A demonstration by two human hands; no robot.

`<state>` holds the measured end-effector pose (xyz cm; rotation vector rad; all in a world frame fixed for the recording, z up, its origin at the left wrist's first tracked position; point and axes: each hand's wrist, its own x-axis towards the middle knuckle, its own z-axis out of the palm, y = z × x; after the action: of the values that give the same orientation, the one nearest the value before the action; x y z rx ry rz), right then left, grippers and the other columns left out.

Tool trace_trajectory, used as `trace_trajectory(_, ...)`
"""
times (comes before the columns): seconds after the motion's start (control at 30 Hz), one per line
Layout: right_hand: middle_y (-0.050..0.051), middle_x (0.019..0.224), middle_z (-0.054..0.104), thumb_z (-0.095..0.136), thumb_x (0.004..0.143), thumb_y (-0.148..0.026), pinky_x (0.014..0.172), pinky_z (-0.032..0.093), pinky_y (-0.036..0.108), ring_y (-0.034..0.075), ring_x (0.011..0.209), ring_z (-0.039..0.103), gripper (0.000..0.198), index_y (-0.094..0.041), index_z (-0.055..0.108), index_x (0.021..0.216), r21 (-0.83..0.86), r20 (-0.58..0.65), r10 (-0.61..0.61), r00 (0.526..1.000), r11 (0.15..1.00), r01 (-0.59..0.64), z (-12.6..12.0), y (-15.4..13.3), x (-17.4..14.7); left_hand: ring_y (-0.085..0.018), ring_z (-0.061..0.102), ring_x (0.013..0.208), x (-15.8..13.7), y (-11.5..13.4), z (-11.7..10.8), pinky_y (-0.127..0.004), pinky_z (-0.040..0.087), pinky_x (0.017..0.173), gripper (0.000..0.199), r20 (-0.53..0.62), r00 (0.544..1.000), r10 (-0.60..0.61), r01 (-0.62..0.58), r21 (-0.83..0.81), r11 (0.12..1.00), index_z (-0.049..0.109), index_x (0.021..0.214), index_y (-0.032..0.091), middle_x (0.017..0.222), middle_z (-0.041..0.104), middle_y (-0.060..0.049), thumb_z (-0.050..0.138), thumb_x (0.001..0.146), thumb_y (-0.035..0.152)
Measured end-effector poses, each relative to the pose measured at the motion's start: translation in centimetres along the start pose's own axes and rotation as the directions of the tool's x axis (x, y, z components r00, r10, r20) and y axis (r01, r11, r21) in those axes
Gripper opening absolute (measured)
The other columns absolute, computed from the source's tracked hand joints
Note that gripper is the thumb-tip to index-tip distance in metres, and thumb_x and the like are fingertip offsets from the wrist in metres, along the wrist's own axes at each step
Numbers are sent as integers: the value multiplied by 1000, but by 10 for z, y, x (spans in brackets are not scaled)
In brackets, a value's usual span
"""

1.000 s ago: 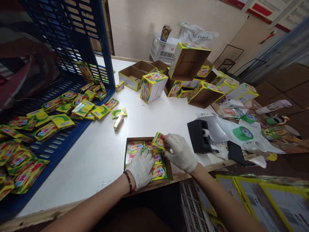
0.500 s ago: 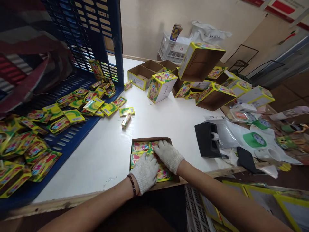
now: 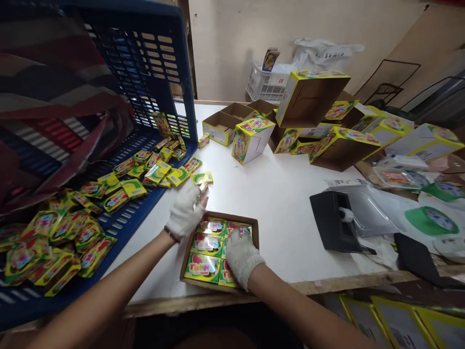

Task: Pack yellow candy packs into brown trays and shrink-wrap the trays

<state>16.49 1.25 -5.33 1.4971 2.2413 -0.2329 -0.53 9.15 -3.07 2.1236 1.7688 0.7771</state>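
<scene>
An open cardboard carton [image 3: 256,232] sits at the table's near edge, with rows of small yellow-green candy boxes [image 3: 207,244] lying in it, printed sides up. My right hand [image 3: 242,257], in a white knit glove, rests over the right-hand column of these boxes, fingers bent down onto them. Beyond the carton's far left corner is my gloved left hand [image 3: 186,209], blurred, with its fingertips at a narrow small box. Whether those fingers have closed on it cannot be told. Close by lies a flat yellow candy box [image 3: 202,178].
A blue plastic crate [image 3: 145,213] tipped on its side at left spills many candy boxes. Empty display cartons [image 3: 254,140] stand stacked at the back. A black tape dispenser [image 3: 334,220], clear plastic tray [image 3: 366,213] and green tape roll [image 3: 432,220] lie at right.
My left hand has left the carton and moved up and left to the loose small boxes. My right hand has shifted slightly lower over the packed boxes. The view has turned left a little.
</scene>
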Motion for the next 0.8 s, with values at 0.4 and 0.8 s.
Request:
trace_trajectory(0.4,11,111,67,53,86,-34,89,51,37,24,98,64,43,-16,56,125,886,-359,314,879,411,215,-31,30,5,-17,64,73,-8,-11,2,-29,54,66,52,194,958,-211,287,-633,719,65,105,14,89,70,-6,61,75,56)
trace_trajectory(0.8,12,109,71,52,82,-61,85,53,39,29,101,65,53,-16,61,109,962,-272,315,909,97,254,-43,36,24,-35,47,123,73,-88,-24,-57,26,108,25,-54,972,-230,220,-150,964,64,98,13,113,61,-18,63,76,26)
